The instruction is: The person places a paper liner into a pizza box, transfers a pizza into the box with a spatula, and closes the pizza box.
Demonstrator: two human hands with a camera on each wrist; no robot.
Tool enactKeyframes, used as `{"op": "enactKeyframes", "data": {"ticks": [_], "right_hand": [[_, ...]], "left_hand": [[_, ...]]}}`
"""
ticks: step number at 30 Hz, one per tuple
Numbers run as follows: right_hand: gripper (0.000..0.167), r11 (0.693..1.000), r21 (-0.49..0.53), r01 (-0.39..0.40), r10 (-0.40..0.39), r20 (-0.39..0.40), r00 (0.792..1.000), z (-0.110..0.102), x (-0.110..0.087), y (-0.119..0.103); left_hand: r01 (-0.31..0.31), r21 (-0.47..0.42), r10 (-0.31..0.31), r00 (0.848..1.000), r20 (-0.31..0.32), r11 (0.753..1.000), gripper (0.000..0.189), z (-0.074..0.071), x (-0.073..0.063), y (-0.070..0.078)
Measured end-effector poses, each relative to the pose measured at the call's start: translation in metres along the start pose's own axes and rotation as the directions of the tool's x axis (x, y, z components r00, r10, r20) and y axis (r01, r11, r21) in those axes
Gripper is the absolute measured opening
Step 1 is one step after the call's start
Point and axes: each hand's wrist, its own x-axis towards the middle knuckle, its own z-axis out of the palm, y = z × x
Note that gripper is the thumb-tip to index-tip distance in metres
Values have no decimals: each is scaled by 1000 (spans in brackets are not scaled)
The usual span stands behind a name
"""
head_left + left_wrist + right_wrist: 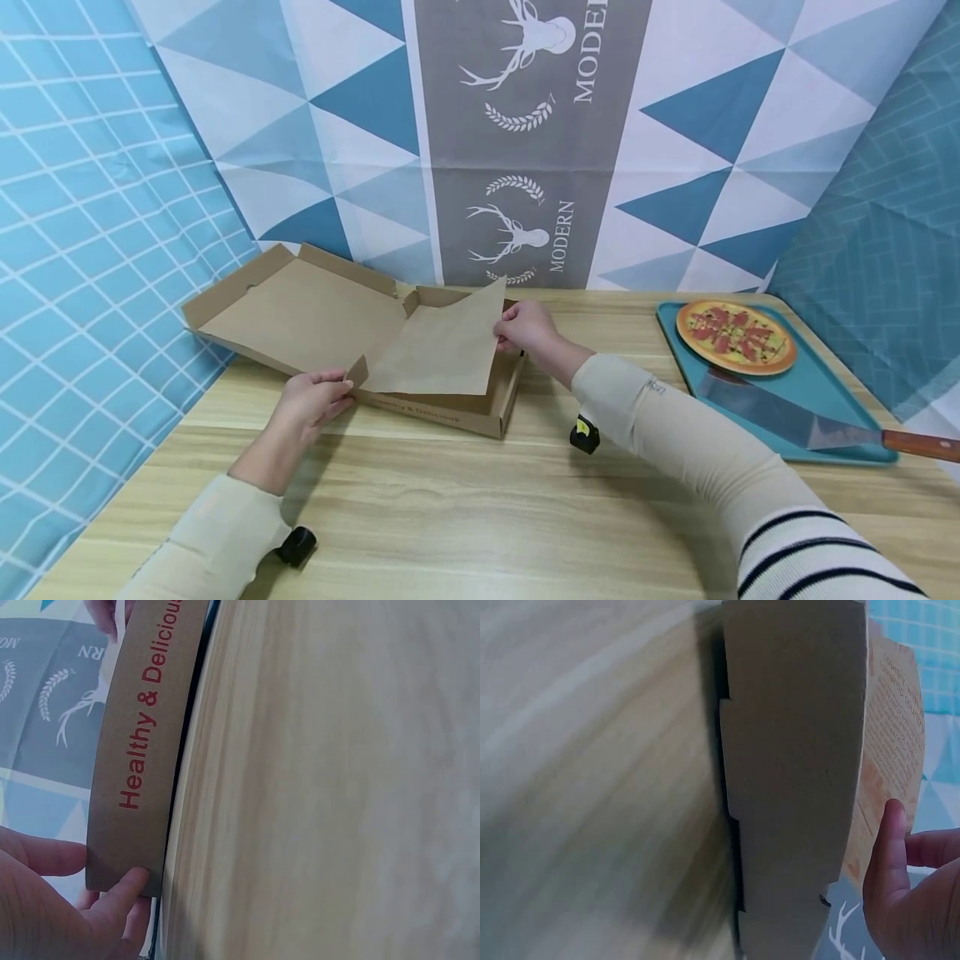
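A cardboard pizza box [450, 414] lies on the table with its lid [315, 312] folded back to the left. Its front wall [140, 712] reads "Healthy & Delicious" in red. My left hand [315, 400] grips the box's front left corner between thumb and fingers. Inside the box, a brown paper sheet [438, 346] stands tilted, its right side raised above the base. My right hand [528, 329] pinches the sheet's right edge between thumb and fingers. Seen from the right wrist, the paper's printed underside [889, 742] shows past the box's side wall [795, 750].
On the right, a teal tray [817, 379] bears a pizza [737, 337] and a wide metal pizza peel [780, 412]. The peel's wooden handle [918, 444] sticks out over the tray's right edge. A patterned backdrop [525, 167] stands behind the wooden table [465, 508].
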Motion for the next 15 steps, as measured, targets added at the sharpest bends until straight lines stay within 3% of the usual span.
{"op": "enactKeyframes", "data": {"ticks": [6,13,15], "right_hand": [[12,999,-35,12,-11,27,1000,0,2,-3],[55,997,-64,50,-43,97,994,0,1,2],[59,993,-93,74,-65,97,993,0,2,2]], "left_hand": [[2,1,-2,1000,1,1000,55,0,-1,0],[4,-4,-4,1000,10,1000,54,0,-1,0],[6,-7,-6,1000,13,1000,55,1,-1,1]]}}
